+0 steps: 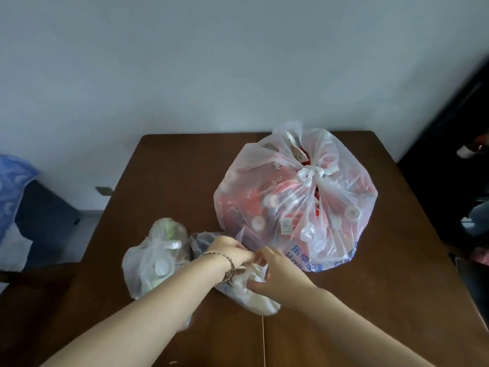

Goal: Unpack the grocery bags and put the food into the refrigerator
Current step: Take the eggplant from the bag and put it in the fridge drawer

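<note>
— hands, what have they got?
— my left hand [232,251] and right hand [279,274] both pinch the top of the small bag [260,303], fingers curled on its plastic.
— where's it sitting?
— on the table [172,168], touching the greens bag [153,263], just before the big bag [296,197].

Dark brown desk [169,165], faint wood grain. Translucent white large bag [344,181]: red packs with white round spots show through, blue lettering along its lower edge, one small white barcode label. Milky-clear left small bag [156,258], pale green inside. Clear middle small bag [254,295]: cream-white contents, a dark purplish patch at the far end. Brown and silvery bracelet [229,263]. Plain pale grey-blue wall [185,62]. Blue cloth [13,186] with a lighter pattern, far left.
</note>
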`<state>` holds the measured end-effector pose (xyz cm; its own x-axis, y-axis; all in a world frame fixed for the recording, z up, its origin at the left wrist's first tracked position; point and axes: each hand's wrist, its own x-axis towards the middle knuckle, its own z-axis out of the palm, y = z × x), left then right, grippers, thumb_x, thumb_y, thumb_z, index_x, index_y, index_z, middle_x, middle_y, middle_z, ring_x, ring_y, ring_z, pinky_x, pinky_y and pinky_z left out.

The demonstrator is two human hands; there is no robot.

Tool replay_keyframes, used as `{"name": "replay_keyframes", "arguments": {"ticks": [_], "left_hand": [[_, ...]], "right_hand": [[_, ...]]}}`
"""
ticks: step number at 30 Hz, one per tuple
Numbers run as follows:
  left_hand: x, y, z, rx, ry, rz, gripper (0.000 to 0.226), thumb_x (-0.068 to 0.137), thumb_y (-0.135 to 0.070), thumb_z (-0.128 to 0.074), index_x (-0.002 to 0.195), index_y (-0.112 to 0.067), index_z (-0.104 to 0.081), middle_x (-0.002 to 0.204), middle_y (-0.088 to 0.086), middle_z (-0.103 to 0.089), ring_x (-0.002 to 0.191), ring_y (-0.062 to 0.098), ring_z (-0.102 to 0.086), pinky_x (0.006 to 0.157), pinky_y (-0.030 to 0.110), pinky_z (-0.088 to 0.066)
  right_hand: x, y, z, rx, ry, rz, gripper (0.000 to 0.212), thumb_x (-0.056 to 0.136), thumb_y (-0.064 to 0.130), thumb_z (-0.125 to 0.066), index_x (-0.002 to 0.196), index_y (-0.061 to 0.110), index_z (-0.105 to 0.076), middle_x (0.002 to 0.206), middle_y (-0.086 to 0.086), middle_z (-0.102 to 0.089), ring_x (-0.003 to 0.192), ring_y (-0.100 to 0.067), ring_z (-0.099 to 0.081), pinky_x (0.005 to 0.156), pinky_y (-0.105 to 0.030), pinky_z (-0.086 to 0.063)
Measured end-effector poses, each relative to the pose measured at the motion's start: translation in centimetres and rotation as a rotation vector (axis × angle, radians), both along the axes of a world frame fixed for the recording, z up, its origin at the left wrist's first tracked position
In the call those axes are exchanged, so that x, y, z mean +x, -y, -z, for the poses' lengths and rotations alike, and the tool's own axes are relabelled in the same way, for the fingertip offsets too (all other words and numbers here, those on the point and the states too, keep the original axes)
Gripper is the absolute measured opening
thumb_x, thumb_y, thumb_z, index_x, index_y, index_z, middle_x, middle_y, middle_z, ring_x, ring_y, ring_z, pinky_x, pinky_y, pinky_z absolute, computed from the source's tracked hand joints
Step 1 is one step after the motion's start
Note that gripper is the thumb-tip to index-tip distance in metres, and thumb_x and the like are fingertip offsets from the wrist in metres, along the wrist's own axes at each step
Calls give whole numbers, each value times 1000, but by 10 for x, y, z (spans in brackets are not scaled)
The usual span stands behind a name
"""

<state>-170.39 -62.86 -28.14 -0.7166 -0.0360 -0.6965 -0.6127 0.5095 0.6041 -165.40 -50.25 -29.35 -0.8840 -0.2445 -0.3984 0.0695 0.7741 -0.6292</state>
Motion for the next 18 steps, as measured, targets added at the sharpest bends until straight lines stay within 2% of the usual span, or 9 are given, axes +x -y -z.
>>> {"name": "replay_keyframes", "arguments": {"ticks": [3, 6, 7, 9, 11, 13, 16, 18], "left_hand": [[1, -5, 18, 328, 257, -290, 10, 77, 9, -61, 72, 0, -60, 59, 12, -60, 49, 19, -59, 44, 21, -49], [7, -8, 27, 518, 360, -232, 3, 79, 6, -63, 80, 6, -60, 70, 18, -62, 51, 23, -63, 48, 23, -54], [11, -8, 25, 538, 336, -140, 5, 82, 8, -60, 77, 8, -60, 67, 19, -62, 46, 23, -63, 46, 24, -54], [15, -6, 29, 440, 201, 75, 14, 88, 6, -55, 77, 5, -63, 63, 14, -65, 47, 18, -63, 47, 23, -54], [19, -2, 31, 152, -65, 474, 11, 88, -6, -59, 92, -8, -68, 84, 0, -65, 72, 9, -63, 65, 17, -51], [21, 0, 31, -2, -310, 752, 23, 85, -16, -64, 108, -16, -66, 107, -5, -50, 97, 6, -52, 86, 13, -42], [28, -5, 26, -24, -514, 917, 35, 88, -27, -62, 122, -21, -60, 131, -7, -44, 118, 11, -42, 99, 14, -32], [31, -8, 28, -124, -544, 945, 40, 89, -37, -58, 128, -28, -55, 127, 0, -48, 115, 18, -48, 97, 20, -38]], "right_hand": [[4, -3, -1, 83, -88, 96, 30, 82, 34, -63, 108, 19, -56, 97, 10, -48, 80, -11, -48, 69, -22, -36], [13, -7, 5, 134, -35, 164, 15, 81, 28, -62, 92, 20, -59, 87, 7, -56, 77, -14, -50, 60, -23, -36], [17, -10, 9, 129, -3, 209, 7, 80, 25, -61, 82, 22, -56, 80, 7, -54, 72, -13, -48, 55, -20, -33], [29, -14, 19, 75, 44, 331, 22, 76, 21, -61, 64, 23, -43, 66, 7, -46, 60, -10, -39, 51, -22, -27], [41, -16, 27, 37, 55, 433, 33, 74, 19, -61, 58, 21, -33, 57, 5, -38, 54, -10, -29, 52, -26, -23], [49, -15, 30, 14, 33, 479, 34, 76, 18, -61, 59, 21, -32, 56, 4, -36, 54, -10, -28, 53, -26, -23], [51, -17, 29, -21, -18, 484, 28, 81, 15, -61, 63, 25, -42, 59, 7, -44, 55, -8, -37, 54, -20, -30], [50, -22, 29, -55, -52, 479, 11, 84, 17, -60, 76, 24, -58, 68, 12, -57, 61, -5, -48, 60, -17, -38]]}}
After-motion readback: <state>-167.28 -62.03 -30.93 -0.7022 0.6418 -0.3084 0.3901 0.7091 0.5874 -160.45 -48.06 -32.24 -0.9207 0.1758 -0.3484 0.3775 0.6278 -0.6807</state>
